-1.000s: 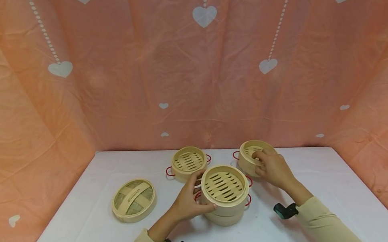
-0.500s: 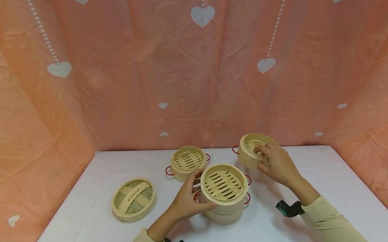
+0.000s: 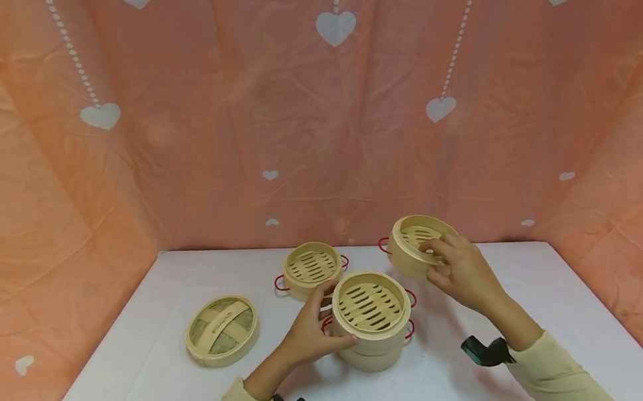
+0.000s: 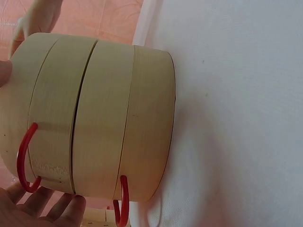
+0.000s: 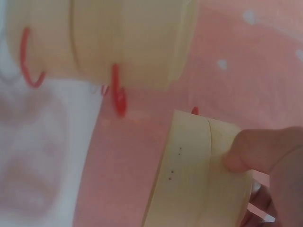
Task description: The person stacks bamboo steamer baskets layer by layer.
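Note:
A stack of two bamboo steamer trays with red wire handles stands on the white table. My left hand grips the stack's left side, thumb at the front, fingers at the back; the left wrist view shows the stack close up. My right hand holds another steamer tray by its rim, lifted and tilted off the table to the stack's right. In the right wrist view this tray is under my thumb, with the stack beyond.
A third single steamer tray sits behind the stack. A bamboo lid lies flat to the left. Pink cloth with white hearts walls the table at the back and sides.
My right hand has lifted its steamer tray off the table and tilted it, drawing it slightly left and up. The left hand and the stack have stayed put.

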